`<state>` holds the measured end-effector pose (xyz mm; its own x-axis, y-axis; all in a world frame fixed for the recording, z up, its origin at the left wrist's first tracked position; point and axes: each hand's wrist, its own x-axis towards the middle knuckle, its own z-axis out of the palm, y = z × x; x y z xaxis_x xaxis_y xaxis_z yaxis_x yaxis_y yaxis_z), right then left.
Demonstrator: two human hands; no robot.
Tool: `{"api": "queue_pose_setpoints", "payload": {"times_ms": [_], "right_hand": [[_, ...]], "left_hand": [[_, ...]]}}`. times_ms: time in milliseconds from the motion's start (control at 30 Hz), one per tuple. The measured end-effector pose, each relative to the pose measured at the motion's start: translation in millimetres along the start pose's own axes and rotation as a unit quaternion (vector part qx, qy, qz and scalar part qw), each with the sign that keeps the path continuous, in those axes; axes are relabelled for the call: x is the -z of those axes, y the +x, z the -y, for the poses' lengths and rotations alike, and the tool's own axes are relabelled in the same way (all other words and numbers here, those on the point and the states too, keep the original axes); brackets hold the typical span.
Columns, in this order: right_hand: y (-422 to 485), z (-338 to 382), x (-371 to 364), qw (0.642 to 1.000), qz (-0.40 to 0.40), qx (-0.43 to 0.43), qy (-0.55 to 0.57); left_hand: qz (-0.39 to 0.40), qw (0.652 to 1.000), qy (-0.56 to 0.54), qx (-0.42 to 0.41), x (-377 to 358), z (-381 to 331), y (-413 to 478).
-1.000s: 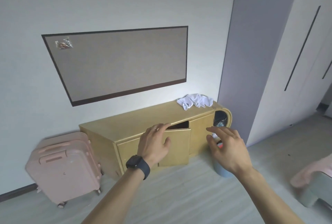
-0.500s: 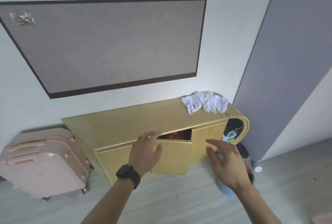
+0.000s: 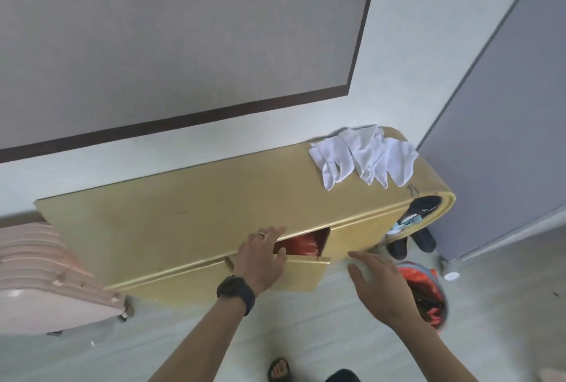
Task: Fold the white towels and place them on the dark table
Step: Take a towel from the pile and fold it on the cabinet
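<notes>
Crumpled white towels (image 3: 366, 156) lie in a heap on the right end of a low yellow wooden cabinet (image 3: 190, 207). My left hand (image 3: 262, 256), with a ring and a dark watch on the wrist, hovers with relaxed fingers over the cabinet's front edge, above a half-open door (image 3: 303, 271). My right hand (image 3: 378, 285) is held out with spread fingers in front of the cabinet, holding nothing. Both hands are well short of the towels. No dark table is in view.
A pink suitcase (image 3: 46, 277) stands at the cabinet's left. A bin with red contents (image 3: 428, 296) sits on the floor under my right hand. Dark shoes (image 3: 410, 243) lie by the cabinet's rounded right end. A grey panel (image 3: 502, 112) rises on the right.
I have come closer to the cabinet and the view has tilted down. The towels and the cabinet now loom larger. Both hands stay stretched out with nothing in them.
</notes>
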<state>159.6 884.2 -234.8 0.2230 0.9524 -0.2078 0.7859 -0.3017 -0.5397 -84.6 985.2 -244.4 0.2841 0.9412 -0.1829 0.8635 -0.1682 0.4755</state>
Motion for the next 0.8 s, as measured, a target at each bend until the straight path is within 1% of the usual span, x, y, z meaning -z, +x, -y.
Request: {"api": "queue_pose_setpoints", "payload": {"times_ms": [167, 300, 400, 533, 633, 700, 733, 800], "right_hand": [[106.9, -25.1, -8.3, 0.998, 0.062, -0.015, -0.009], [199.1, -39.7, -15.4, 0.995, 0.099, -0.021, -0.013], [260.3, -46.0, -21.7, 0.99, 0.133, -0.041, -0.01], [328.4, -56.9, -43.6, 0.987, 0.133, -0.088, 0.03], [367.5, -64.4, -64.0, 0.978, 0.146, -0.142, 0.039], [383.2, -65.5, -77.9, 0.975, 0.136, -0.169, 0.042], [387.6, -64.0, -83.8, 0.978, 0.119, -0.169, 0.033], [391.5, -60.3, -94.7, 0.986, 0.089, -0.138, -0.015]], "left_hand": [[0.037, 0.999, 0.025, 0.027, -28.2, -8.1, 91.3], [0.057, 0.994, 0.042, 0.08, -56.7, -10.9, 156.7], [0.08, 0.989, 0.044, 0.116, -76.1, -9.9, 190.8], [0.091, 0.983, 0.04, 0.155, -96.9, 0.4, 226.6], [0.121, 0.976, 0.057, 0.17, -114.5, 12.3, 248.4], [0.136, 0.972, 0.065, 0.181, -128.3, 21.8, 259.6], [0.143, 0.97, 0.068, 0.185, -135.4, 27.5, 263.7], [0.148, 0.968, 0.073, 0.191, -149.0, 38.9, 266.3]]}}
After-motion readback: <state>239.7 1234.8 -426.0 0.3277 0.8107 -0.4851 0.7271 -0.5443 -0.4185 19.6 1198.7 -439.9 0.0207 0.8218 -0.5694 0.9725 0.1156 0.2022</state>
